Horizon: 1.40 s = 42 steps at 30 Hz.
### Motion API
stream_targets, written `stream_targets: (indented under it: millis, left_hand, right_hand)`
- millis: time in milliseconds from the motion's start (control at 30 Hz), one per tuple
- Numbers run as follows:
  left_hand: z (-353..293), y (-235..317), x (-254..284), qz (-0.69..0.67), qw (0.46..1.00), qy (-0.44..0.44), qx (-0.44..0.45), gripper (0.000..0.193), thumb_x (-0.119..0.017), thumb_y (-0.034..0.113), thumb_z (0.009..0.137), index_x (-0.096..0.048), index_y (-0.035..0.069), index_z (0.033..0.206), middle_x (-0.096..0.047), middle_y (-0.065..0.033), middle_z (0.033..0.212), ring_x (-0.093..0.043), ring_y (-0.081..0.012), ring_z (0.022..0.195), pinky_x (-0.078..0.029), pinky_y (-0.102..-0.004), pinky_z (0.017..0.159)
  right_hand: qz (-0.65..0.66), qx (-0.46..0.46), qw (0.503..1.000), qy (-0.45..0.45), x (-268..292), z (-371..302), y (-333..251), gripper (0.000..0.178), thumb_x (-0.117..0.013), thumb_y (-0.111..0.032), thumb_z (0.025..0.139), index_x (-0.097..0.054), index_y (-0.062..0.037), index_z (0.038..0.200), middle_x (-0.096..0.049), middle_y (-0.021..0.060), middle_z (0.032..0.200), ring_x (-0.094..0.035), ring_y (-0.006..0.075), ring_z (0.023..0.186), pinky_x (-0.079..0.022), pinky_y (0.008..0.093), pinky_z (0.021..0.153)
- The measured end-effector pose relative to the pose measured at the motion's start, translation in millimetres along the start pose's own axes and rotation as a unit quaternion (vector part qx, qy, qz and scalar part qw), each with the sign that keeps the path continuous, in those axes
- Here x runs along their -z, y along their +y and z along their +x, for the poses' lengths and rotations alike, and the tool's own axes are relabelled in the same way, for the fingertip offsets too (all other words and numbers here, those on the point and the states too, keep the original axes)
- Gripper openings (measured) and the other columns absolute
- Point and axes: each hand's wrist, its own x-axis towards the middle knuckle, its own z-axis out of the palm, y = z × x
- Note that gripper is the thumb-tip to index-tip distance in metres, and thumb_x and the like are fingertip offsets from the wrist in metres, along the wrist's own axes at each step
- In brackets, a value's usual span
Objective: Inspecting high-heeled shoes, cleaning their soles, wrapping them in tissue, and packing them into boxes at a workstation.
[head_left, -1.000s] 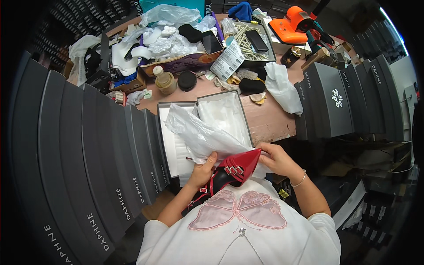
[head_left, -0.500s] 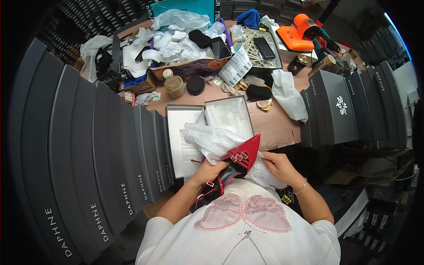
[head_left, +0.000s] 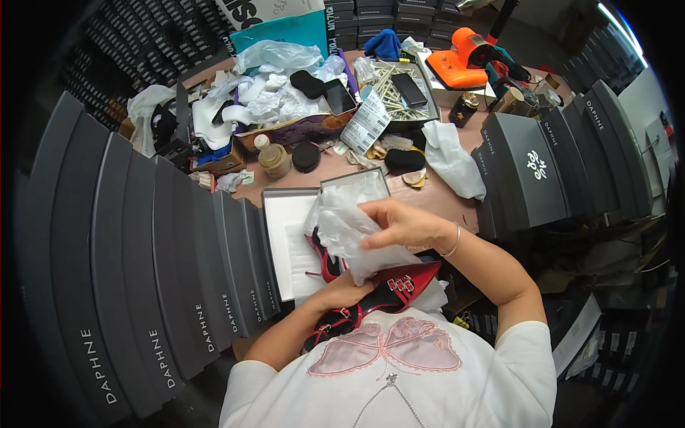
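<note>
My left hand (head_left: 346, 292) is closed around the side of a red pointed-toe high-heeled shoe (head_left: 421, 276) with small silver buckles, black insole and ankle straps. Its toe points right, and the shoe lies close against my shirt. Just above it, my right hand (head_left: 410, 225) is over a crumpled white plastic bag (head_left: 346, 228), thumb and fingers apart. Part of a second red shoe (head_left: 325, 260) with a thin heel shows beside the bag, over the open shoebox (head_left: 280, 214). More white wrapping shows behind the held shoe's toe.
Dark shoeboxes stand in rows at left (head_left: 178, 250) and right (head_left: 528, 171). Farther back are a carton of crumpled plastic (head_left: 285, 128), a tray of white sticks (head_left: 399, 93), a bottle (head_left: 273, 158), a round black container (head_left: 306, 157) and an orange device (head_left: 457, 68).
My right hand has moved up and left from beside the shoe's toe to the plastic bag. The held shoe has dropped lower and tilted flatter; more of the second shoe shows.
</note>
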Motion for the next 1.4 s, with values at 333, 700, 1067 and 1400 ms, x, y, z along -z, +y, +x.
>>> stream_targets:
  millis: [333, 700, 1067, 1400]
  left_hand:
    - [-18.8, 35.5, 0.1, -0.114, 0.972, 0.171, 0.114, 0.042, -0.053, 0.009, 0.088, -0.049, -0.003, 0.128, -0.057, -0.0104, 0.12, -0.051, -0.0184, 0.111, -0.039, -0.0298, 0.097]
    - [-20.0, 4.8, 4.2, -0.132, 0.973, 0.179, 0.067, 0.04, -0.051, 0.005, 0.086, -0.053, -0.001, 0.125, -0.06, -0.0029, 0.109, -0.056, -0.0118, 0.094, -0.045, -0.0243, 0.081]
    - [-12.7, -13.3, 21.6, 0.082, 0.991, 0.107, 0.015, 0.039, -0.044, 0.003, 0.084, -0.054, -0.005, 0.12, -0.064, -0.0066, 0.105, -0.058, -0.0131, 0.09, -0.046, -0.0275, 0.082]
    - [-0.7, -16.8, 28.0, -0.226, 0.945, 0.237, -0.003, 0.062, -0.038, -0.012, 0.079, -0.04, -0.001, 0.14, -0.056, -0.0119, 0.127, -0.056, -0.0152, 0.111, -0.042, -0.0244, 0.096]
  right_hand:
    - [0.024, -0.012, 0.997, 0.072, 52.2, -55.2, 36.3, 0.069, -0.07, -0.025, 0.084, -0.039, 0.0005, 0.139, -0.055, 0.0135, 0.127, -0.053, 0.0213, 0.118, -0.042, 0.0346, 0.1]
    - [-0.038, -0.044, 0.988, 0.145, 8.6, -90.3, 90.7, 0.046, -0.068, -0.019, 0.086, -0.053, -0.0021, 0.126, -0.065, 0.0043, 0.102, -0.056, 0.0113, 0.092, -0.046, 0.0273, 0.084]
    - [-0.154, -0.036, 0.983, 0.088, 39.4, -63.0, 33.1, 0.063, -0.067, -0.025, 0.087, -0.041, 0.0055, 0.136, -0.059, 0.0173, 0.122, -0.056, 0.0198, 0.109, -0.044, 0.0323, 0.094]
    - [-0.656, 0.189, 0.726, 0.081, -38.1, -27.8, 49.8, 0.017, -0.064, -0.022, 0.07, -0.066, -0.012, 0.083, -0.054, 0.0029, 0.087, -0.053, 0.0193, 0.092, -0.037, 0.0378, 0.088]
